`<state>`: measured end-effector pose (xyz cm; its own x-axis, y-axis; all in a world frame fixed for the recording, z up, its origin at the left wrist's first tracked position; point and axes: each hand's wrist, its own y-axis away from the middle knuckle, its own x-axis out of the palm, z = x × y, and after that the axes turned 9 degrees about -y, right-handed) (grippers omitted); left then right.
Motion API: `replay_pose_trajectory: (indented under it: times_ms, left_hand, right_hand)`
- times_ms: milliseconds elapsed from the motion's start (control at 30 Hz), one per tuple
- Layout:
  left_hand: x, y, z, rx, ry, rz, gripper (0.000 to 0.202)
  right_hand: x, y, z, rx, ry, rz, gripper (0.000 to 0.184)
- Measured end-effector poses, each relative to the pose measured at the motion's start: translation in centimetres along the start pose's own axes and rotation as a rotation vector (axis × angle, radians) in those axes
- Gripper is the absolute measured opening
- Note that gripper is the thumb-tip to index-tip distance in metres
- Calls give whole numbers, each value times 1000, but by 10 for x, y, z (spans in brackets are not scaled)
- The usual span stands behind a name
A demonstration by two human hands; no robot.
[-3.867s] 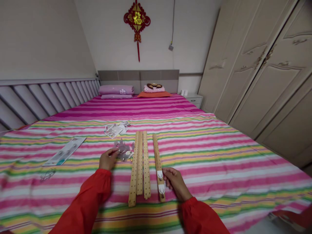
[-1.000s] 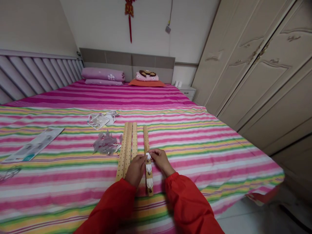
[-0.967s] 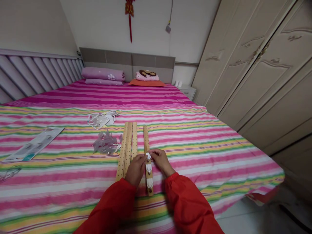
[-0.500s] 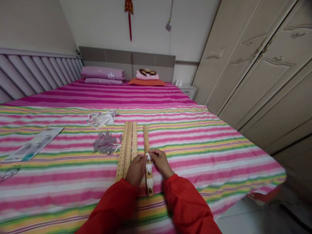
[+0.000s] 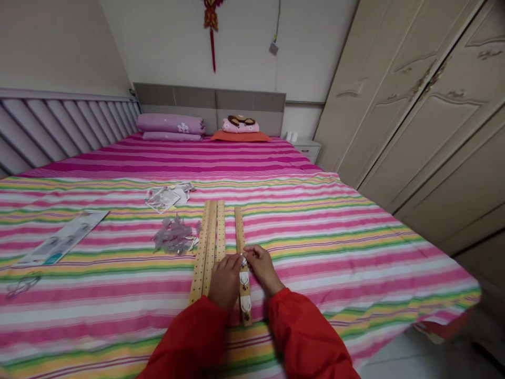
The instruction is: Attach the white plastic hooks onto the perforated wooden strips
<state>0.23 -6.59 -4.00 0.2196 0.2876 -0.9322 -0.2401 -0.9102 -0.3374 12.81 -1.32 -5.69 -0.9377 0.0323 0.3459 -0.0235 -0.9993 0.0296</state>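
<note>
Several perforated wooden strips lie lengthwise on the striped bedspread (image 5: 355,231). The rightmost wooden strip (image 5: 239,226) lies apart from the others and carries white hooks (image 5: 245,303) near its close end. My left hand (image 5: 224,278) and my right hand (image 5: 262,266) meet over this strip, fingers pinched together on a small white hook (image 5: 243,260) pressed against the wood. The other strips (image 5: 211,237) lie bunched just left of my left hand. Both sleeves are red.
A pile of clear plastic hooks (image 5: 173,237) lies left of the strips, opened packaging (image 5: 165,196) sits behind it, and a long card package (image 5: 63,239) lies further left. Pillows (image 5: 171,126) rest at the headboard. A wardrobe (image 5: 418,105) stands on the right.
My left hand left the hook pile and joined the right over the rightmost strip, where a third hook now sits. Over the last second the hands stayed pinched there; the view shifted slightly.
</note>
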Motion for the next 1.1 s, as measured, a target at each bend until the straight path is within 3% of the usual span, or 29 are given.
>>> replay_pose_trajectory:
  times_ms: [200, 300, 400, 533, 667, 933, 1100]
  left_hand:
    - [-7, 0, -8, -46, 10, 72, 42]
    - [-16, -3, -1, -19, 110, 69, 42]
    - [-28, -5, 24, 32, 229, -50, 38]
    - [-41, -6, 78, -225, 116, -265, 28]
    - [-45, -3, 113, -402, -121, -224, 22]
    - [-41, -8, 116, -490, -208, -206, 16]
    - [-49, -1, 118, -570, -104, -303, 19]
  right_hand:
    - [1, -2, 2, 46, 6, 15, 17]
    - [0, 3, 5, 29, -9, 22, 20]
    - [-3, 8, 7, 44, -35, 20, 28]
    - [-5, 11, 6, 33, -52, 7, 32]
    - [-5, 11, 5, -3, -47, 13, 32]
    - [-6, 12, 5, 0, -36, 6, 32]
    - [-6, 11, 6, 20, -60, 12, 33]
